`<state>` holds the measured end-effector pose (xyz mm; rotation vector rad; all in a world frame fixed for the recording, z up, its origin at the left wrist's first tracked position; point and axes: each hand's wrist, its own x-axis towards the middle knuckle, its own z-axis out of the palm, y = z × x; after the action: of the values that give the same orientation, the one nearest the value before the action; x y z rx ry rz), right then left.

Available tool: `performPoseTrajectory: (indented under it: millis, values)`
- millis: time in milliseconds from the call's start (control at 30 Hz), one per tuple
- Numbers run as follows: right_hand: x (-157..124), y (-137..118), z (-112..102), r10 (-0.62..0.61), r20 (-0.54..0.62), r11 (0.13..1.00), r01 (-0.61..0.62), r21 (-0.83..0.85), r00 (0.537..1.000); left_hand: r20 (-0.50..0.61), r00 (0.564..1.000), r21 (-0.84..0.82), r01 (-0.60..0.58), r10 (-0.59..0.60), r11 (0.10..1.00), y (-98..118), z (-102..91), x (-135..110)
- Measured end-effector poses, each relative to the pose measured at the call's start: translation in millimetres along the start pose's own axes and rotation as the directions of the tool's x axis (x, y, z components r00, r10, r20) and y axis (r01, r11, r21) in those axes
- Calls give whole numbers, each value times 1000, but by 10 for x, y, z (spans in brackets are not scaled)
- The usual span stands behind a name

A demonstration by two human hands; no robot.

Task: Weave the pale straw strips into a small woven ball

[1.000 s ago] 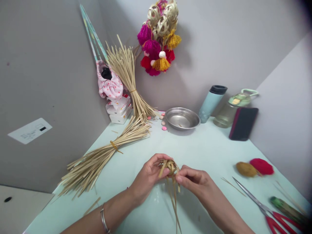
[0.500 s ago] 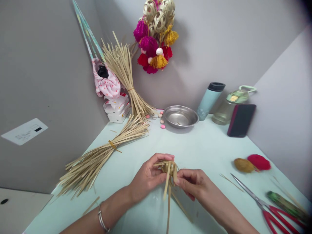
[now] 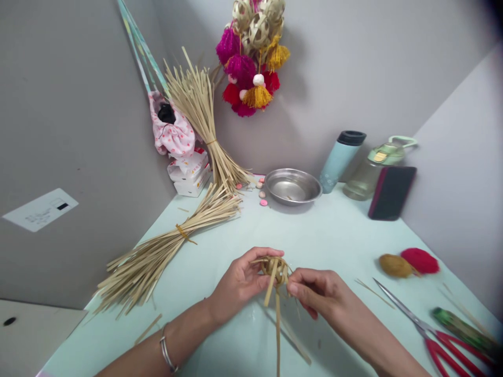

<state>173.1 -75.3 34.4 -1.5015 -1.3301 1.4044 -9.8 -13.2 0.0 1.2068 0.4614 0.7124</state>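
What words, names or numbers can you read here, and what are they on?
Nothing here reads clearly.
White card on the grey wall: print too small and blurred to read.
White packaging: coloured print, too small to read.
Blue tumbler: pale marks, too blurred to tell if letters.

Over at the back, a pale blue tumbler (image 3: 341,165) stands near a green-topped bottle (image 3: 363,180), with a dark phone (image 3: 393,192) propped partly in front of the bottle. On the left, a pink-dotted cloth bag (image 3: 175,139) hangs right over some white boxes (image 3: 191,179), and a white label (image 3: 39,210) sticks to the grey wall (image 3: 98,136).
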Motion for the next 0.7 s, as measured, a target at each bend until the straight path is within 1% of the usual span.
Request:
performPoseTrajectory:
  millis: [267,367,467,567,633,700]
  values:
    - [13,41,-26,9,92,999,-12,39,996,18,1000,3,-17,17,1000,-28,8,-8]
    - [5,62,-25,5,113,998,-12,55,994,23,1000,30,-19,18,999,-24,0,-17]
    - [3,73,-26,3,103,998,-9,58,995,19,1000,84,-12,10,996,-13,-11,-27]
    - [21,77,-42,6,49,998,-9,57,999,15,1000,118,2,-3,993,-15,-16,-26]
    - [37,70,-56,6,26,999,-7,54,1000,15,1000,112,7,-8,994,-21,-15,-18]
    - [45,53,-65,9,37,999,-11,43,999,16,1000,75,-3,2,997,-24,-10,-7]
